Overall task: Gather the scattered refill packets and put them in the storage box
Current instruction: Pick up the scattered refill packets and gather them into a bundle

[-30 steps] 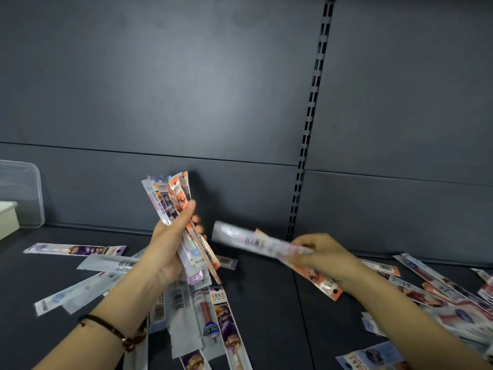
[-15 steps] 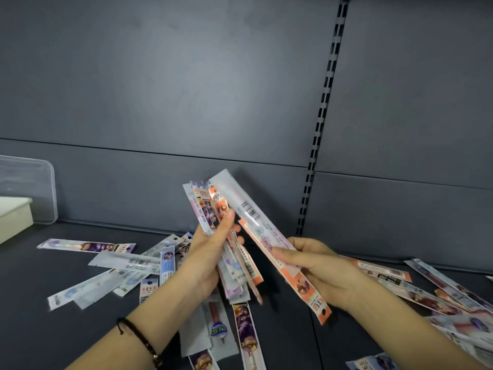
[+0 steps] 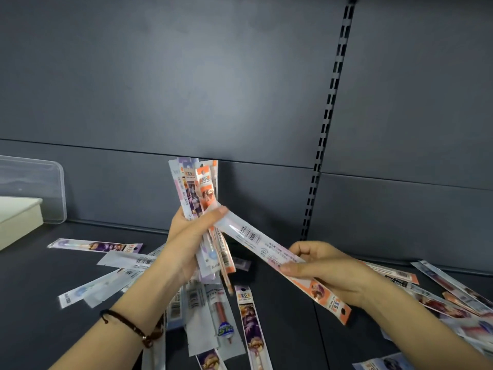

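**Risk: bundle slips apart at the handoff**

Box (image 3: pixel 40 182) sits far left against the back panel, well apart from both hands (cut off by the frame, can't see inside). Loose packets (image 3: pixel 96 247) lie on the shelf (image 3: pixel 288 329) between it and my left arm, and more lie under my hands.

Left hand (image 3: pixel 192 236) is closed round an upright bundle (image 3: pixel 197 188), thumb across the front. The bundle is splayed at top and bottom, slick film on film. If I loosen the thumb to let the next one in, I expect the lower ends to slide out and drop to the shelf.

Right hand (image 3: pixel 328 268) pinches a long packet (image 3: pixel 256 241) near its orange end, far tip touching my left thumb (might be two stacked, can't tell). Gripped that far from the tip, it's floppy. The tip may butt the bundle's face instead of slotting in and push packets out the back.

Right pile (image 3: pixel 440 295) is not yet gathered, and some of it runs off frame. The long carry to the box with a fat bundle is the likeliest drop point. I'd square the bundle first.
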Tool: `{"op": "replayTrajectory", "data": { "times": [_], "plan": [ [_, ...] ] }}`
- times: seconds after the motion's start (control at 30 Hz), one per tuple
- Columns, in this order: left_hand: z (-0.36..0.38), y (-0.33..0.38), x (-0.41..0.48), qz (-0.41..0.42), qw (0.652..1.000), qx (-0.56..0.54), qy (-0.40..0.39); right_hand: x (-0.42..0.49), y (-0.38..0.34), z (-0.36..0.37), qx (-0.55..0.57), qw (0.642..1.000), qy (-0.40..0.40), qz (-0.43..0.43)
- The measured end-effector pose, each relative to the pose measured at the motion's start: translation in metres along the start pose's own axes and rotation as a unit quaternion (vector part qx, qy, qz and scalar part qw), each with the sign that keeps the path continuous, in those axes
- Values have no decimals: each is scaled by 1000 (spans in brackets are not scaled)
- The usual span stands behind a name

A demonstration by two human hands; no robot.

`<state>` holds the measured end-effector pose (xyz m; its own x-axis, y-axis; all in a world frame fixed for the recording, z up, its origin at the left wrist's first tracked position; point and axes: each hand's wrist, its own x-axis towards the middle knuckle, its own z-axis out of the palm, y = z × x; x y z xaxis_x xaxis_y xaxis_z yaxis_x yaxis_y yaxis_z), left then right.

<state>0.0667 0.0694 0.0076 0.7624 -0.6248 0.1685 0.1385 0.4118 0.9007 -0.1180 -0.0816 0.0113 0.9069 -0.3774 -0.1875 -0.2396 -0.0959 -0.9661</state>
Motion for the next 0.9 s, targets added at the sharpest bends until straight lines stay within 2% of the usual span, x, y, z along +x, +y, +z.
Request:
{"op": "replayTrajectory", "data": {
  "times": [0.1,0.23,0.47,0.67,0.9],
  "plan": [
    [-5,-1,5,-34,998,-38,38,2,-2,-10,83,996,-19,-26],
    [-11,-3,7,-110,988,-99,53,5,0,-20,207,973,-41,-91],
    [6,-13,-4,-197,972,-125,38,4,-4,-4,174,968,23,-182],
    [13,-21,-10,-252,959,-131,5,2,-8,-3,212,947,-34,-238],
    [12,-17,-11,-258,944,-207,-15,9,-2,-9,357,907,-58,-217]
  ]
}}
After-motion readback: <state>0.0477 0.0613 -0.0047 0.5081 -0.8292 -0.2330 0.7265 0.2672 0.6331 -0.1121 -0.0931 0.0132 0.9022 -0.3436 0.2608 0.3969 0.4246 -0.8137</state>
